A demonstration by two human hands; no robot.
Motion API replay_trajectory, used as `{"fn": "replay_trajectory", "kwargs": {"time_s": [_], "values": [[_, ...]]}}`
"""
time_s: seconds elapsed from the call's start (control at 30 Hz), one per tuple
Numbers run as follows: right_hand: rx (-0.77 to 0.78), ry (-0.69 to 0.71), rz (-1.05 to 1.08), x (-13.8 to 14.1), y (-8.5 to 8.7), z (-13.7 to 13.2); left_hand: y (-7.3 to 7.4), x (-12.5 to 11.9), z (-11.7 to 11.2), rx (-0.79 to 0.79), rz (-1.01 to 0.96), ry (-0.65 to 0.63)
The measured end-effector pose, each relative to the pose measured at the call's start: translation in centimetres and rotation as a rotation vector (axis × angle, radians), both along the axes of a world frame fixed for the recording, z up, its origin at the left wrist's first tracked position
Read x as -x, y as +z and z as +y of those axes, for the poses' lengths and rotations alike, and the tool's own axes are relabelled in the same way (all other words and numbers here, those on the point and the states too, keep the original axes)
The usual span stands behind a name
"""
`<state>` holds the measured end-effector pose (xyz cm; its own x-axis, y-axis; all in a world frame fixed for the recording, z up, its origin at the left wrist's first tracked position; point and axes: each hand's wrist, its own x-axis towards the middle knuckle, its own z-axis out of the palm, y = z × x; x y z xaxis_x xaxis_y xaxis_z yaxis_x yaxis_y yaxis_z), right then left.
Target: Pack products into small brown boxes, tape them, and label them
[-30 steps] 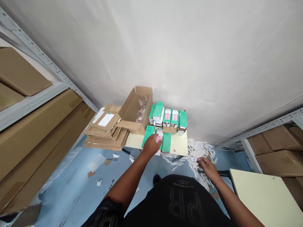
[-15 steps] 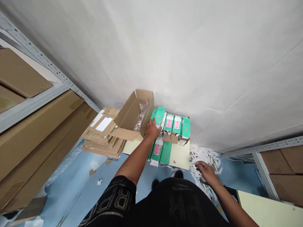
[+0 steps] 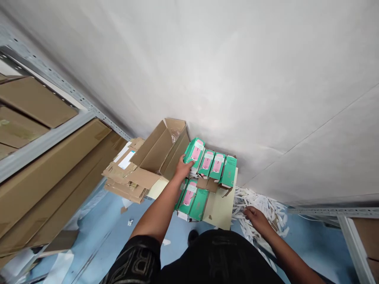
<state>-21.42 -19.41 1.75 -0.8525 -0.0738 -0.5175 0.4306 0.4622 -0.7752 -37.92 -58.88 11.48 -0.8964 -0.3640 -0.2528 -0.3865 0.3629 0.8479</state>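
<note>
My left hand (image 3: pixel 182 169) is closed round the near left side of a green box with a pink picture (image 3: pixel 197 150), its thumb across the front. That box lies tilted at the left end of a row of similar green boxes (image 3: pixel 217 163). Closer to me, more green boxes (image 3: pixel 189 197) lie side by side on a pale yellow tabletop (image 3: pixel 222 207). To the left of my left hand stands an open cardboard carton (image 3: pixel 154 152) with clear bubble wrap (image 3: pixel 175 135) inside. My right hand (image 3: pixel 255 217) hangs right of the table, fingers curled with nothing visible in them.
Flattened cardboard (image 3: pixel 126 185) is stacked left of the carton. A metal shelf (image 3: pixel 56 132) with large cartons stands at the left, and another shelf post (image 3: pixel 349 240) at the right. White paper strips (image 3: pixel 266 207) litter the blue floor. A white wall (image 3: pixel 237 79) rises behind the table.
The leftmost upper box now shows its pink picture side, where a plain green side showed before, and my left hand grips it. My right hand has curled a little more. The view has shifted slightly.
</note>
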Motion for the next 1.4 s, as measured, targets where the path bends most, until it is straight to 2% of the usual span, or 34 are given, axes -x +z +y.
{"fn": "replay_trajectory", "kwargs": {"time_s": [0.1,0.2,0.27,0.37,0.47,0.53,0.63,0.77,0.9,0.97,1.13,1.27,1.33,1.4], "values": [[0.069,0.023,0.027,1.9,1.2,-1.3,2.2,-3.9,0.5,-0.392,0.059,-0.010],[0.160,-0.026,0.054,3.7,3.3,-3.8,4.3,-8.0,1.0,-0.602,0.052,-0.106],[0.258,-0.111,0.081,4.5,5.1,-5.8,5.4,-10.4,1.2,-0.693,0.012,-0.186],[0.516,-0.250,0.090,4.5,8.2,-8.6,6.4,-13.0,1.4,-0.787,-0.079,-0.301],[0.718,-0.376,0.125,3.1,11.1,-10.4,6.8,-14.8,1.8,-0.807,-0.176,-0.415],[0.761,-0.444,0.171,1.4,12.3,-11.0,6.7,-15.7,2.2,-0.784,-0.240,-0.500],[0.745,-0.517,0.147,-2.3,13.0,-11.2,6.7,-16.8,2.9,-0.672,-0.315,-0.670],[0.769,-0.683,0.140,-8.8,12.1,-10.2,6.6,-18.2,4.7,-0.496,-0.291,-0.888],[0.853,-0.912,0.279,-15.7,11.1,-8.7,6.1,-20.8,8.2,-0.606,-0.119,-0.941],[0.866,-0.986,0.327,-18.9,10.7,-8.0,5.8,-22.5,10.7,-0.604,-0.036,-0.986],[0.803,-1.080,0.396,-26.7,9.6,-5.7,5.7,-26.7,18.2,-0.286,0.137,-1.095],[0.592,-1.118,0.338,-33.7,8.6,-1.3,6.5,-30.2,25.0,-0.209,0.189,-1.218],[0.475,-1.113,0.288,-37.3,8.2,1.5,6.9,-32.6,28.5,-0.176,0.239,-1.329],[0.430,-1.149,0.267,-40.6,7.6,4.3,7.1,-35.4,32.1,-0.130,0.306,-1.460]]}}
